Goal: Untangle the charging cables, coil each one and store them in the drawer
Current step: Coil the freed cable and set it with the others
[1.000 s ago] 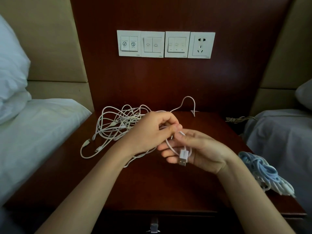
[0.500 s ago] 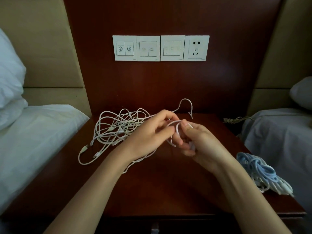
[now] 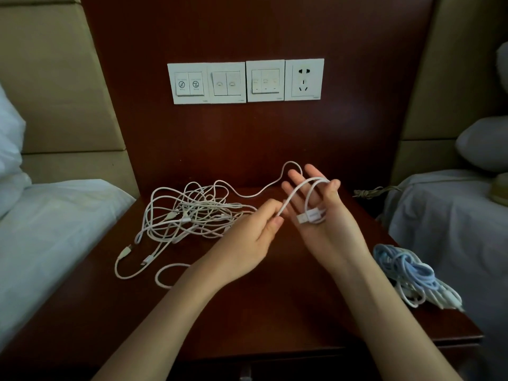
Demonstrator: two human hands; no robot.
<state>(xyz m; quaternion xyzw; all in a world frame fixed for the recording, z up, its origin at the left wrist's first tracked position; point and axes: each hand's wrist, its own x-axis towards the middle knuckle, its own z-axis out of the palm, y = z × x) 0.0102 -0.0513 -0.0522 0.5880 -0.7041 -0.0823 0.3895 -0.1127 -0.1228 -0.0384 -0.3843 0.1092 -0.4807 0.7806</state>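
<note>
I'm holding my right hand (image 3: 321, 232) palm up, fingers spread straight, with the white cable (image 3: 295, 192) looping around them and its USB plug (image 3: 309, 217) lying on my palm. My left hand (image 3: 255, 237) is pinching that cable just beside it. The tangle (image 3: 192, 213) is sitting on the nightstand (image 3: 275, 312), left side.

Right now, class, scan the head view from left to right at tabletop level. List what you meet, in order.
White bed sheet → tangle of white cables → left hand, pinching a white cable → right hand, that cable looped over it → blue cable bundle → grey bed cover.
</note>
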